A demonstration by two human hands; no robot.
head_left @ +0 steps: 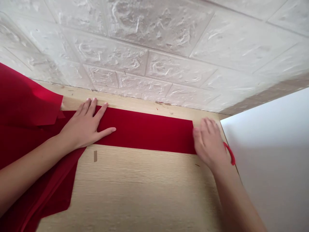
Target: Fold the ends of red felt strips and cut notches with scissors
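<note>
A long dark-red strip of smooth, fabric-like sheet (147, 130) lies flat across the wooden tabletop, close to the wall. My left hand (88, 124) rests on its left part, palm down, with the fingers spread. At the strip's right end is my right hand (209, 141), slightly blurred, its fingers bent and close together. Its near side touches or almost touches the strip's cut edge; whatever the fingers hold is hidden. A curved red piece, like a handle loop (230, 154), shows beside the right wrist at the table's edge.
Larger red sheets (26, 100) lie folded and overlapping on the left, partly under my left forearm. A white textured brick-pattern wall (159, 67) bounds the back of the wooden table (140, 187). A small brown scrap (95, 156) lies below the strip. A pale surface (275, 161) stands at the right.
</note>
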